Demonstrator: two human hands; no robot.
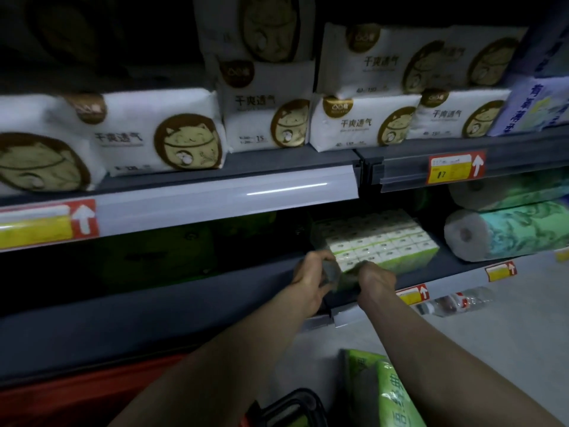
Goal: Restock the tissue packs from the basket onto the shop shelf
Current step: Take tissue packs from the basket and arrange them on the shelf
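A large green-and-white multipack of small tissue packs (378, 241) lies on the lower shelf (215, 285), pushed partly in. My left hand (311, 272) grips its near left corner. My right hand (377, 278) grips its near edge beside the left hand. Both arms reach forward from the bottom of the view. Below, at the bottom edge, the red basket with a black handle (292, 405) shows, and bright green tissue packs (391, 392) stand in it.
White packs with a cat print (172, 137) fill the upper shelf. Green-printed paper rolls (505, 232) lie at the right of the lower shelf. Red and yellow price tags (455, 169) sit on the shelf rails. A plastic bottle (452, 303) lies on the floor.
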